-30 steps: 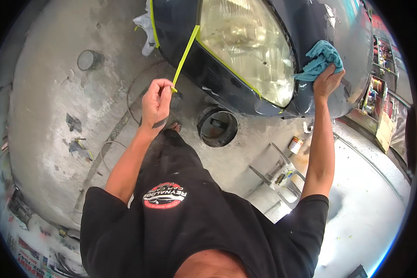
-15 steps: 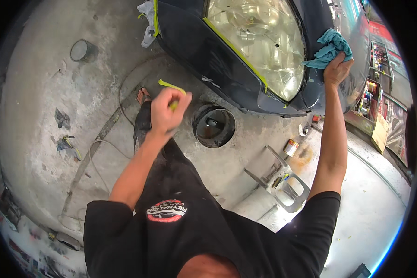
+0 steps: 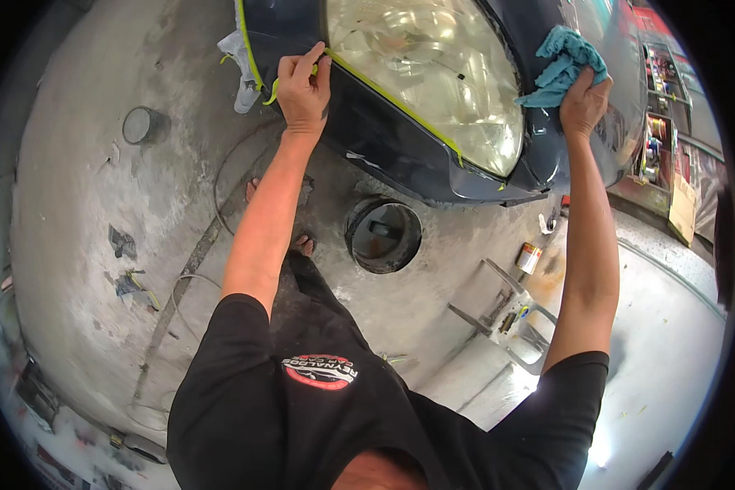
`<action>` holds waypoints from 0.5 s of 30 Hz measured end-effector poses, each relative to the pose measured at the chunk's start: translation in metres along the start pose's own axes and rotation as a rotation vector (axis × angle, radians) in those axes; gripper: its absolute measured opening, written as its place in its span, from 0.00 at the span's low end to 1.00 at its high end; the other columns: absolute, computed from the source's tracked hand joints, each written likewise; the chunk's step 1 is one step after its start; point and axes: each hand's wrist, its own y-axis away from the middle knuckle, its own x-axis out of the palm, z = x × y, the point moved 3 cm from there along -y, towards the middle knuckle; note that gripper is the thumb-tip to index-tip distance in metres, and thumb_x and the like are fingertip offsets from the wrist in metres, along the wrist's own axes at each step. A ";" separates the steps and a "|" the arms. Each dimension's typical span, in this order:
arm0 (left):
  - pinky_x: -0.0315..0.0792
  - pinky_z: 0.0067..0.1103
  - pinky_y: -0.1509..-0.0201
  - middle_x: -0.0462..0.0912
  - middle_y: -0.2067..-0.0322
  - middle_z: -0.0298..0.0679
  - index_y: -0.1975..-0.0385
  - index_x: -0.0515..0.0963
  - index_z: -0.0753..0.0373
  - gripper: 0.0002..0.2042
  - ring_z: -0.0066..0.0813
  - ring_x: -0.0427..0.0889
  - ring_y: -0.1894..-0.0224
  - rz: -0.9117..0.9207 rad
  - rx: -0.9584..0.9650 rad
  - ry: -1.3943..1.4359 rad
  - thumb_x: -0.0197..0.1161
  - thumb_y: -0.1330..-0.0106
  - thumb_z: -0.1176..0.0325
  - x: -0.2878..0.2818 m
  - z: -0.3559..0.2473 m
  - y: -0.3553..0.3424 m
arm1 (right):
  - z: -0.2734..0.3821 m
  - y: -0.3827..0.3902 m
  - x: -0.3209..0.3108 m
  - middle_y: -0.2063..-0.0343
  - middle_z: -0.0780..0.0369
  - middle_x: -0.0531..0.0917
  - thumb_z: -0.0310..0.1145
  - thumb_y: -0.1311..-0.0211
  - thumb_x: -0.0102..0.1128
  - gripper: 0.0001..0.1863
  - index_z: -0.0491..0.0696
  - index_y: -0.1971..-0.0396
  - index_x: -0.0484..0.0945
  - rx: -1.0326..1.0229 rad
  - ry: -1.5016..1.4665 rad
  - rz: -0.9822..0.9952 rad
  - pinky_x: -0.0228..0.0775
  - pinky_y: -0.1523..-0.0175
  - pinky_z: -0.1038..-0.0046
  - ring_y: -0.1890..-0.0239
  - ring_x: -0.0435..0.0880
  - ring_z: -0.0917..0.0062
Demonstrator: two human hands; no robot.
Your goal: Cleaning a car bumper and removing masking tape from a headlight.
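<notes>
A clear headlight [image 3: 433, 77] sits in the dark car bumper [image 3: 376, 140] in front of me. Yellow-green masking tape [image 3: 396, 104] runs along its lower left edge. My left hand [image 3: 304, 96] is closed at the upper end of that tape line, fingertips pressed against it, and a loose yellow-green strip hangs beside the palm. Whether the fingertips have lifted the tape's end, I cannot tell. Right of the headlight, my right hand [image 3: 585, 104] grips a crumpled blue cloth [image 3: 557, 73], which lies against the dark body panel.
On the floor below the bumper stands a round black bucket [image 3: 384, 237]. A grey container [image 3: 141, 125] and a hose [image 3: 218, 184] are to the left. An upturned plastic chair [image 3: 506, 327] and a small can [image 3: 528, 258] lie at the right, near shelves [image 3: 660, 143].
My left hand has moved up and forward from over the floor to the tape at the headlight's edge. The right hand still holds the cloth against the car.
</notes>
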 end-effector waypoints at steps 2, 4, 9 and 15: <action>0.69 0.20 0.76 0.74 0.73 0.35 0.60 0.85 0.56 0.10 0.23 0.73 0.77 0.000 0.008 0.009 0.71 0.42 0.73 0.003 0.001 -0.003 | -0.003 0.000 0.001 0.65 0.44 0.79 0.46 0.30 0.48 0.19 0.41 0.62 0.71 -0.119 -0.031 -0.058 0.67 0.54 0.54 0.61 0.78 0.46; 0.69 0.20 0.76 0.75 0.73 0.35 0.62 0.86 0.57 0.10 0.23 0.74 0.77 -0.035 0.033 -0.020 0.72 0.43 0.74 0.005 0.002 -0.009 | -0.009 -0.002 0.004 0.65 0.44 0.79 0.45 0.30 0.47 0.19 0.41 0.62 0.71 -0.079 0.042 -0.029 0.67 0.56 0.54 0.61 0.78 0.45; 0.72 0.27 0.69 0.77 0.73 0.38 0.67 0.82 0.61 0.03 0.34 0.76 0.73 0.021 0.198 -0.087 0.67 0.39 0.72 0.009 -0.005 -0.011 | -0.008 -0.001 0.003 0.62 0.42 0.78 0.39 0.30 0.49 0.16 0.38 0.59 0.70 -0.204 0.187 0.016 0.66 0.55 0.53 0.59 0.76 0.46; 0.67 0.30 0.65 0.74 0.71 0.45 0.67 0.74 0.65 0.03 0.41 0.73 0.71 0.324 0.134 0.016 0.59 0.33 0.73 -0.007 -0.043 0.042 | -0.005 0.004 0.003 0.58 0.37 0.76 0.37 0.28 0.46 0.19 0.34 0.52 0.68 0.026 -0.125 0.018 0.63 0.50 0.50 0.56 0.74 0.39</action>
